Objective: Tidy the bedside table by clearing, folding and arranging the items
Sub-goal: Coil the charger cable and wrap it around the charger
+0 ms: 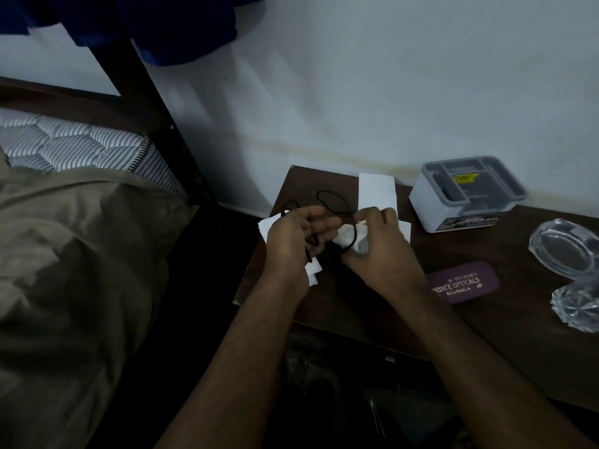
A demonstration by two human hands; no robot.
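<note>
The right hand (379, 241) covers most of the small white object (348, 236) it grips, so its kind stays unclear. The black cord (334, 202) vanishes behind the left hand (291, 241). At the table's (356, 312) right edge, the glass dish (565, 246) is cut off (its neighbour too).

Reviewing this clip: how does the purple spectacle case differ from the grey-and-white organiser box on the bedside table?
The spectacle case is purple, low and flat, with gold lettering on top; the organiser box is white-walled and taller, with a grey divided tray on top. The case lies at the near side of the table, just right of the right hand; the box stands at the back by the wall. Neither is being touched.
</note>
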